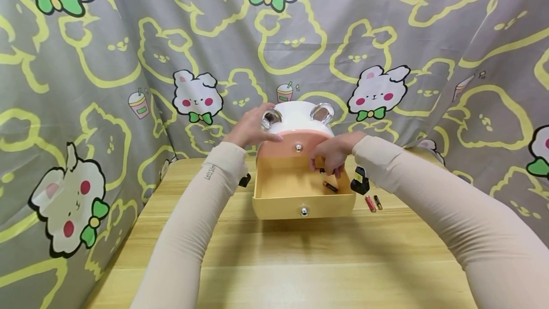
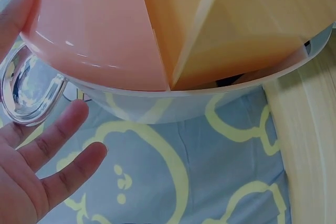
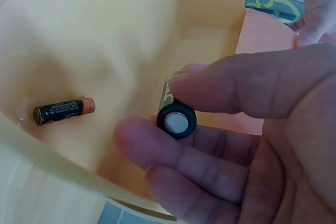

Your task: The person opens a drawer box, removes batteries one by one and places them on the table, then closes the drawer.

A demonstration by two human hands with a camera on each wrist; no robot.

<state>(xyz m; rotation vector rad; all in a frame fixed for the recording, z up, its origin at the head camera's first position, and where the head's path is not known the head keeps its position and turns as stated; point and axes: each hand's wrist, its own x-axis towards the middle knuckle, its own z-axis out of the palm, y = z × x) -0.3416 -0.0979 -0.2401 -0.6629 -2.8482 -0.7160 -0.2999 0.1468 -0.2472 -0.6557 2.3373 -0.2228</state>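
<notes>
A white storage box [image 1: 293,112] with silver ears has a pink upper drawer [image 1: 283,144] closed and a yellow lower drawer [image 1: 279,208] pulled out. My left hand [image 1: 249,128] is at the box's left ear [image 2: 39,98]; its thumb touches the pink front, and the other visible fingers are spread, nearly straight. Over the yellow drawer, my right hand [image 1: 332,154] pinches a dark battery [image 3: 177,121] between thumb and fingers, one end facing the wrist camera. Another battery, black with a copper end [image 3: 60,111], lies on the drawer floor near its front right corner.
On the wooden table [image 1: 300,271], a red battery [image 1: 371,203] and a black-and-gold battery [image 1: 378,202] lie right of the drawer. Behind the box hangs a grey curtain [image 1: 240,37] with cartoon prints. Black devices are strapped at both wrists.
</notes>
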